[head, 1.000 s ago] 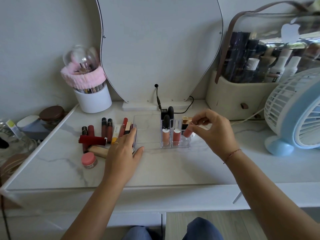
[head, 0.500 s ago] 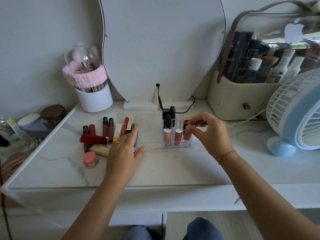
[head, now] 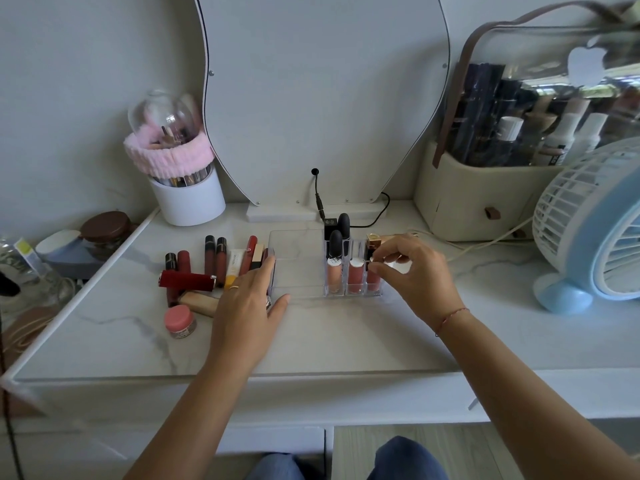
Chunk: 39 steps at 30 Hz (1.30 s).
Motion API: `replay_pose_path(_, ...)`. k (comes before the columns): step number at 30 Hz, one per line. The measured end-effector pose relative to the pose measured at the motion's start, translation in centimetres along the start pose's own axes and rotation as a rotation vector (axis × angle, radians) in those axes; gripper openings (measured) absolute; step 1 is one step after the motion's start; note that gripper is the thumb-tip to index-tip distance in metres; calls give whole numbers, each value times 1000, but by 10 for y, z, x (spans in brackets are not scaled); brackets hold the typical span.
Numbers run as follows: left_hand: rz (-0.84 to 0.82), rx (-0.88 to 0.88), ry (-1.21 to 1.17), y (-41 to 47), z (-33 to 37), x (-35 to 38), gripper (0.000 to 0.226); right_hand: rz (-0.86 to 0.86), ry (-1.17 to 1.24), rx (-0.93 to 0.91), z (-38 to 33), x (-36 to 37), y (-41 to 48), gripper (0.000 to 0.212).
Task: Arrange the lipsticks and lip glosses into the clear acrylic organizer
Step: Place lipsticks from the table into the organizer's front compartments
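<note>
At the far left a white cup (head: 188,202) held brushes under a clear dome, with a pink headband wrapped round its top. Just right of it, loose lipsticks and glosses (head: 211,265) lay clustered on the marble tabletop (head: 311,341), with a small pink-lidded pot (head: 179,321) at the near side of the cluster. The left hand (head: 246,303) rested flat on the tabletop, fingers straight and holding nothing, touching the left end wall of the clear acrylic organizer (head: 294,251). The organizer's filled compartments were at its right end. The front row held a peach gloss (head: 334,273) with a black cap, a rosy gloss (head: 355,282) and a pink lip gloss (head: 373,285). Behind them stood two black lipsticks (head: 337,223) and a gold-capped tube (head: 373,241). The right hand (head: 415,271) curled over that end, thumb and forefinger pinching the top of the pink lip gloss. The gloss stood upright in the front right compartment, directly beneath the fingertips (head: 375,269). Further right, a beige case (head: 467,206) with a clear lid held bottles and tubes, and a blue and white fan (head: 588,237) stood at the far right
</note>
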<state>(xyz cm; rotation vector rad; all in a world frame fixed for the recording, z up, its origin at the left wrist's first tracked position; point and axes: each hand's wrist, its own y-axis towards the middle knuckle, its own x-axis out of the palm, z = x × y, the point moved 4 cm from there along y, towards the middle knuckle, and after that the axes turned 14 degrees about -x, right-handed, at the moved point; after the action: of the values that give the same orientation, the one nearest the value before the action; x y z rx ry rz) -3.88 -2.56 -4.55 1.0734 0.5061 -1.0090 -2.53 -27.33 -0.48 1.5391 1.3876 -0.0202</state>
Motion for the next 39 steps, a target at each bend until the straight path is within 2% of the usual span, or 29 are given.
replay_pose_path(4,-5,-7,-6,0,0,0,64,149,166,118,21,-21,3,11)
replay_pose_path(6,-6,-9,3,0,0,0,63,181,143,204,43,-30,5,12)
replay_pose_path(10,2,-12,7,0,0,0,63,45,16,253,74,-30,11,23)
replay_pose_path(15,10,-4,8,0,1,0,64,-185,52,198,68,-4,19,34)
replay_pose_path(19,12,-5,17,0,1,0,63,-297,-39,54,54,4,23,42)
replay_pose_path(24,10,-6,20,0,1,0,62,-335,8,23,46,-1,18,49)
replay_pose_path(26,9,-11,25,-1,1,0,63,-351,-26,39,46,-1,17,42)
replay_pose_path(29,7,-14,26,-1,1,0,63,-380,-68,88,48,1,17,45)
replay_pose_path(34,-6,-21,20,-1,1,0,63,-448,24,162,59,0,3,48)
replay_pose_path(37,0,-4,21,-1,2,-1,64,-445,51,190,62,0,0,55)
replay_pose_path(39,0,-1,16,-1,2,-2,65,-432,42,208,63,1,1,53)
